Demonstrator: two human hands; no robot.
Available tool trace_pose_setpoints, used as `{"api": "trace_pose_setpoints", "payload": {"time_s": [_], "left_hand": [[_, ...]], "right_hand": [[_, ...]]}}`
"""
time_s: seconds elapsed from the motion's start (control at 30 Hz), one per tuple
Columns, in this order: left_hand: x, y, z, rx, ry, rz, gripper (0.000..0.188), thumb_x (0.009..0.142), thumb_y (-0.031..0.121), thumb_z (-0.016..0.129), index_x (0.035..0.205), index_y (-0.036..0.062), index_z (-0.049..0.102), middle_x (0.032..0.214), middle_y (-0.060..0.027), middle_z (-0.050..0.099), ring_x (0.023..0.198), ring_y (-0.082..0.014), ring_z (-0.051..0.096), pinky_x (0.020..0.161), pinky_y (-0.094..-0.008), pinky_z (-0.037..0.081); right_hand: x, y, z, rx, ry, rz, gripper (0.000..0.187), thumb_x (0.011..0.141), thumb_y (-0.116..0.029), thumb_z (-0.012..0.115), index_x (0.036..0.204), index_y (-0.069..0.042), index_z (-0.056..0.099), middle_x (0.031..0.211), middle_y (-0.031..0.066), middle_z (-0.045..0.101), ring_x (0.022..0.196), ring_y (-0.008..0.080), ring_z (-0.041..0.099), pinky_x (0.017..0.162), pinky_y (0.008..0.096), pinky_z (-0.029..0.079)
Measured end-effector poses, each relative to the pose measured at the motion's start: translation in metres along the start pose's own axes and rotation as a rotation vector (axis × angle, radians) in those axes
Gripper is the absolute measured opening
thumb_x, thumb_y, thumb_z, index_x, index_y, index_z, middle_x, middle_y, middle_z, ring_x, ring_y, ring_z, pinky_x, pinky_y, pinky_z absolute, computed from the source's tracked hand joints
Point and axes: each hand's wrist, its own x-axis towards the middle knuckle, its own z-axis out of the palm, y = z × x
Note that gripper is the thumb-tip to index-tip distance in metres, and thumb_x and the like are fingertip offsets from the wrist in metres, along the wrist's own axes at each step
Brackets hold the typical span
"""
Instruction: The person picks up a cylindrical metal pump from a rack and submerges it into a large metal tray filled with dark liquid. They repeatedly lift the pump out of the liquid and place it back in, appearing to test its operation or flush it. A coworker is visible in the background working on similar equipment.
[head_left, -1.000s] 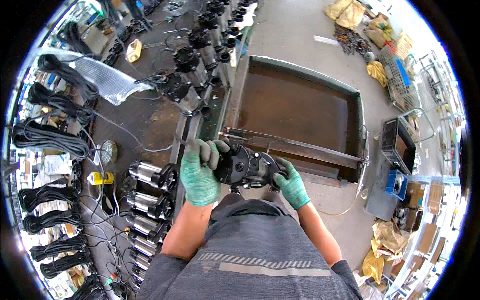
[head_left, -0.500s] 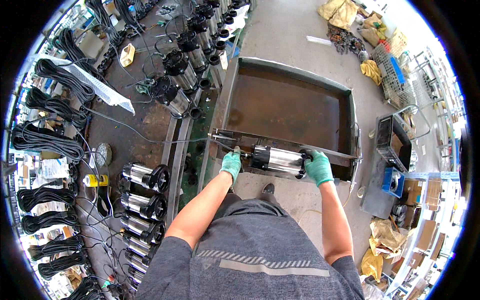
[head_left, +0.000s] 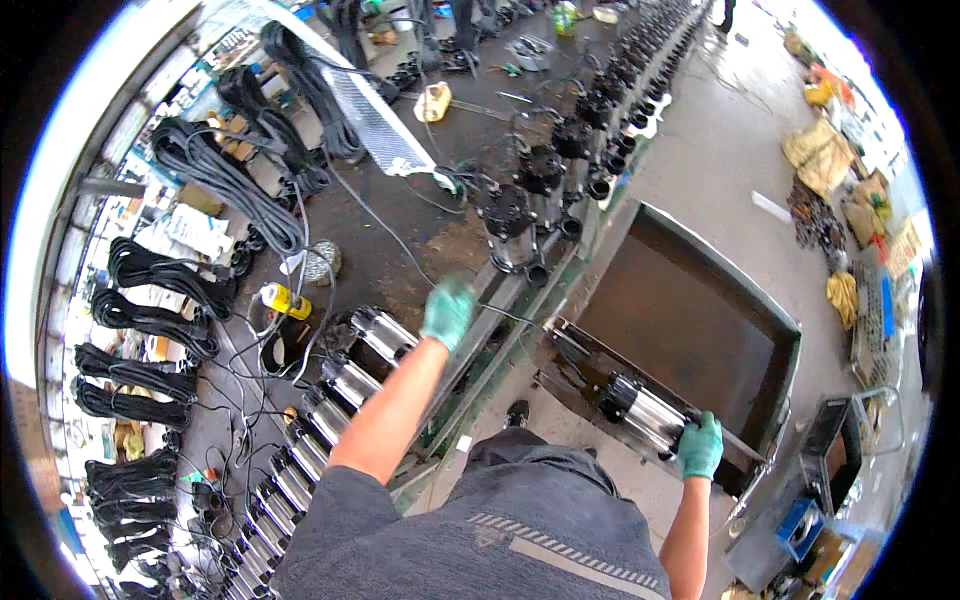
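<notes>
The pump (head_left: 645, 415) lies on its side at the tray's (head_left: 690, 300) near edge, its right end grasped by the right hand (head_left: 700, 447). Left of the tray, the left hand (head_left: 450, 312) blurs near a cable (head_left: 385, 228); whether it is closed, I cannot tell. Farther left lie black coils (head_left: 225, 180).
</notes>
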Motion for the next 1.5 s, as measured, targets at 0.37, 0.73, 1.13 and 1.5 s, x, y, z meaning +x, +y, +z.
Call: {"api": "trace_pose_setpoints", "payload": {"time_s": [0.37, 0.73, 1.13, 1.5], "left_hand": [[0.288, -0.06, -0.233, 0.064, 0.408, -0.168, 0.082, 0.093, 0.029, 0.071, 0.156, -0.0031, 0.028, 0.135, -0.0266, 0.06, 0.119, -0.0378, 0.063, 0.1, -0.0381, 0.05], [0.268, -0.047, -0.189, -0.321, 0.389, -0.147, 0.087, 0.076, 0.028, 0.086, 0.142, -0.0095, 0.044, 0.134, -0.0262, 0.062, 0.121, -0.0333, 0.062, 0.104, -0.0378, 0.048], [0.147, 0.12, -0.259, -0.968, 0.199, -0.086, 0.042, 0.09, 0.015, 0.074, 0.127, 0.0085, 0.055, 0.092, -0.0047, 0.071, 0.056, -0.0122, 0.063, 0.034, -0.0254, 0.036], [0.078, 0.032, -0.092, -0.956, 0.081, -0.761, 0.026, 0.098, 0.026, 0.069, 0.119, 0.0127, 0.065, 0.102, -0.0037, 0.07, 0.082, -0.016, 0.067, 0.062, -0.0329, 0.054]], "right_hand": [[0.0, -0.008, -0.002, 0.11, 0.028, 0.023, 0.013, 0.088, -0.01, 0.061, 0.099, -0.008, 0.066, 0.101, 0.0186, 0.067, 0.095, 0.0419, 0.065, 0.084, 0.0491, 0.052], [0.003, -0.008, 0.011, 0.089, 0.068, 0.038, 0.012, 0.085, -0.005, 0.058, 0.095, -0.004, 0.065, 0.099, 0.0206, 0.066, 0.094, 0.0423, 0.065, 0.084, 0.0492, 0.052], [0.003, -0.004, 0.005, 0.073, 0.041, -0.037, 0.016, 0.087, -0.008, 0.056, 0.101, -0.007, 0.065, 0.1, 0.0223, 0.066, 0.095, 0.0447, 0.064, 0.084, 0.0514, 0.051], [0.0, -0.005, -0.005, 0.087, 0.003, -0.08, 0.032, 0.087, -0.015, 0.063, 0.118, -0.008, 0.067, 0.115, 0.0216, 0.067, 0.109, 0.0426, 0.063, 0.091, 0.0493, 0.052]]}}
